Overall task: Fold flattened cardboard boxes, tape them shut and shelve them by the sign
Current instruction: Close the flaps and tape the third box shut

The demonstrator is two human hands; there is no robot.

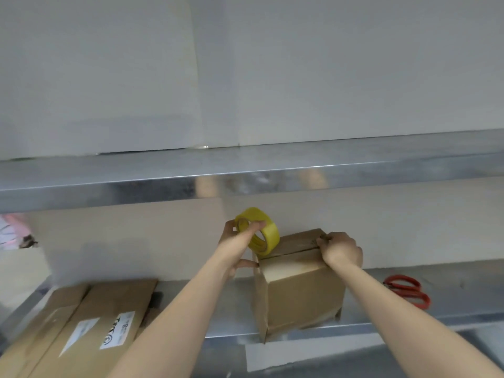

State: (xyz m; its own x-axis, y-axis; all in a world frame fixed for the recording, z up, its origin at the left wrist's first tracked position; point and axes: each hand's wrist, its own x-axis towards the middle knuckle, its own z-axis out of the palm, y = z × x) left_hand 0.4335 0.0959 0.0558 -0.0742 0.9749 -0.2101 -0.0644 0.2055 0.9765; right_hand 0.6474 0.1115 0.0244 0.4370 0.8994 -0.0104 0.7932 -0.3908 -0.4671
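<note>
Cardboard box point(302, 290), right hand point(342, 251) gripping its top edge, left hand point(236, 239) curled round tape roll point(270, 232) just above

we look from one wide-angle camera on the head, close in, facing forward across the front edge of the shelf point(463, 285) toward the wall point(381, 227) behind.

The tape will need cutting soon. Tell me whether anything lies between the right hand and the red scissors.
Nothing visible does. The right hand grips the cardboard box at its top edge; the red scissors lie on the steel table to its right, only bare steel between.
</note>
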